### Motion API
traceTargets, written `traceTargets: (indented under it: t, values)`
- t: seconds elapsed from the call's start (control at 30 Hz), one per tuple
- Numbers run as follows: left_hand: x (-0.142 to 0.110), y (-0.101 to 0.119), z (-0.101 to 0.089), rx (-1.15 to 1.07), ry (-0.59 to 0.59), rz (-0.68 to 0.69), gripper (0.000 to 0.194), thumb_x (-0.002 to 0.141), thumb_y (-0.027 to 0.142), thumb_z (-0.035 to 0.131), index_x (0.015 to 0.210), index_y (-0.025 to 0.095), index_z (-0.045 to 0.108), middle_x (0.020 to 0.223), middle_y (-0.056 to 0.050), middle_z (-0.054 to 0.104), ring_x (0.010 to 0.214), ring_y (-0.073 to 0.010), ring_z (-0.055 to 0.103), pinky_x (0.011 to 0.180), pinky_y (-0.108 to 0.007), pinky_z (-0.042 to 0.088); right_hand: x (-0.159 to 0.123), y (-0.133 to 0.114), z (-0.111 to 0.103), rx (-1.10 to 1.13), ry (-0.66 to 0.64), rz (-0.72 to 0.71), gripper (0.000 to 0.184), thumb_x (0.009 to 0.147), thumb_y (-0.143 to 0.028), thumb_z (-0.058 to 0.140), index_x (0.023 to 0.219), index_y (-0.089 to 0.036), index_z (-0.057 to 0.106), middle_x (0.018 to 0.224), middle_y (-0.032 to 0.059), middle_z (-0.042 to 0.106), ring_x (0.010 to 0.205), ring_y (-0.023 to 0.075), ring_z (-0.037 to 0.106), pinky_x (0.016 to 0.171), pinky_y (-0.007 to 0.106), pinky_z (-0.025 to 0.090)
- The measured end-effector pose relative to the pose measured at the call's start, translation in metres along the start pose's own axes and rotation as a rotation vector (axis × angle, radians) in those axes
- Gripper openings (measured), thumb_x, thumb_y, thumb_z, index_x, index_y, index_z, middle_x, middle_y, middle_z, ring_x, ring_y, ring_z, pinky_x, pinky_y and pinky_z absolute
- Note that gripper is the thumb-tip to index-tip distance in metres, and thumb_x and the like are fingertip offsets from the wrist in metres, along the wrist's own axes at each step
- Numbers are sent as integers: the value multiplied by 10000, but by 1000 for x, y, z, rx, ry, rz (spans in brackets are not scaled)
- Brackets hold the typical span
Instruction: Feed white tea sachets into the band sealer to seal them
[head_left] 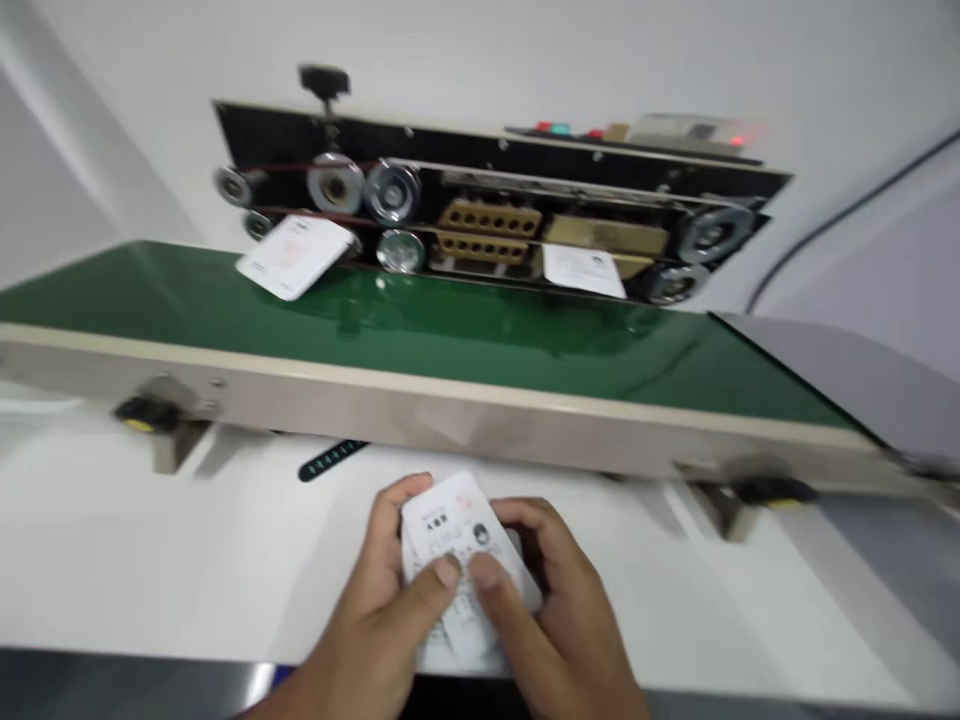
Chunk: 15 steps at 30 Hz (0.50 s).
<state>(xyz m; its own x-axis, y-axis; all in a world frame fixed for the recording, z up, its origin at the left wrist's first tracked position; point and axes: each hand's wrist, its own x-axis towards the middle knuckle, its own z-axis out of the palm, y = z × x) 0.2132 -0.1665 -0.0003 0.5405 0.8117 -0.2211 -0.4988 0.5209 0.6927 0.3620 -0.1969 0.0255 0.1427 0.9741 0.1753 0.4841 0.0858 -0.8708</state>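
Observation:
My left hand and my right hand both grip a white printed packet over the white table top, with both thumbs pressed on its face. A stack or second layer may lie under it, but my fingers hide that. Beyond my hands, a green conveyor belt carries another white packet, lying askew at its left, and a further white packet near the middle. Neither hand touches the belt.
A band sealer's black head, with wheels, belts and brass blocks, stands behind the belt. The beige conveyor side rail runs between my hands and the belt. A black strip lies under the rail. A black cable runs along the right.

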Motion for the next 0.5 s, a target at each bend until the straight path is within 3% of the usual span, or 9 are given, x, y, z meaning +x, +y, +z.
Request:
traceTargets:
  t: [0.13,0.3,0.5]
  values:
    - [-8,5,2,105,40,-58,528,950,388,564,1377,373,255,1138,-26,627,948,-182,614,806,-314,469,-1,-5,-9,-9,-63,39,231,870,-402,632,994,-225,547,959,35,582,812,182,585,707,330,506]
    - [-13,6,7,195,76,-84,525,918,396,611,1351,379,314,1180,-36,595,1035,-223,597,854,-355,479,-2,-3,-14,307,-161,260,289,928,-474,586,898,-205,486,776,-11,549,664,122,483,574,252,424]
    - [-13,5,11,152,180,-136,575,861,401,690,1338,389,371,1175,-37,631,1057,-236,627,818,-304,532,-1,9,-18,461,-56,248,260,931,-426,611,881,-206,481,869,2,575,734,124,505,616,246,433]
